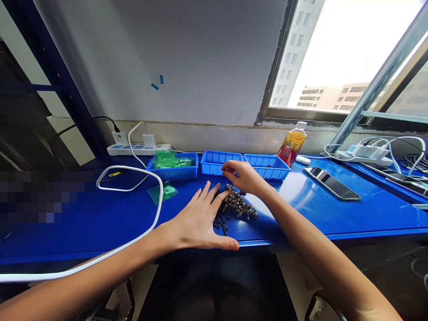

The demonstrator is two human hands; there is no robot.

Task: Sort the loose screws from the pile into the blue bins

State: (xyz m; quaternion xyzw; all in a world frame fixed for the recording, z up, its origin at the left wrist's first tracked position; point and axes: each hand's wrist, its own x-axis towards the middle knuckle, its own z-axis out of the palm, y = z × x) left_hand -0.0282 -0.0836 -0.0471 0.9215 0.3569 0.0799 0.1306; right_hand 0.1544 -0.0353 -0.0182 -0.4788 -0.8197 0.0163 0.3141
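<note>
My left hand (200, 219) is spread flat on the blue table, its fingers at the left side of a pile of metal screws (240, 203). Several longer black screws (220, 223) lie between its thumb and forefinger. Above the far side of the pile, my right hand (241, 175) has its fingers curled into a pinch, in front of the middle blue bin (209, 167). Whatever those fingertips hold is too small to make out. The right blue bin (282, 170) has a few small dark pieces in it.
Green plastic bags (165, 159) fill the left blue bin (192, 172); one green bag (162, 192) lies before it. A white cable (159, 196) loops across my left forearm. A drink bottle (291, 145), a phone (331, 183) and power strips (112, 150) are around.
</note>
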